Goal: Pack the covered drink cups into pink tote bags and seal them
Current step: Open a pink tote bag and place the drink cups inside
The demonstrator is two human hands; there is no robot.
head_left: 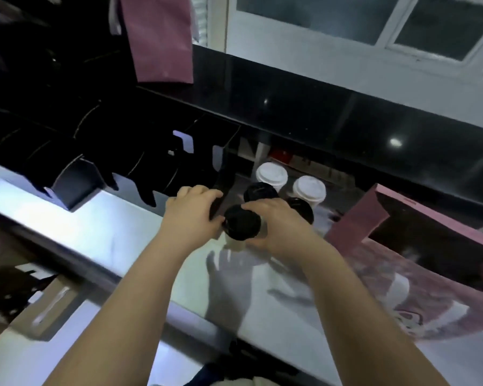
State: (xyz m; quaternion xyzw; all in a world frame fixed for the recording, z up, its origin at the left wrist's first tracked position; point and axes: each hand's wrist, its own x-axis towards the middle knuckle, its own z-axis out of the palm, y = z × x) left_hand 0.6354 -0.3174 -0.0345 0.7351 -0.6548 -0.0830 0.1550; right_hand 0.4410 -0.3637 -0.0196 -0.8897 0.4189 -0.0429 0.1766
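Note:
A cup with a black lid stands on the shiny steel counter. My right hand grips it from the right, fingers curled over the lid's rim. My left hand sits just left of the cup, its fingers curled over the near end of a black organiser's wall and its thumb against the lid. Behind stand two more black-lidded cups and two white-lidded cups. An open pink tote bag stands at the right, mouth facing me.
The black compartment organiser fills the counter's left back. Another pink bag hangs above it. A dark raised ledge runs behind the cups. Cardboard boxes sit below the counter's near edge at the left.

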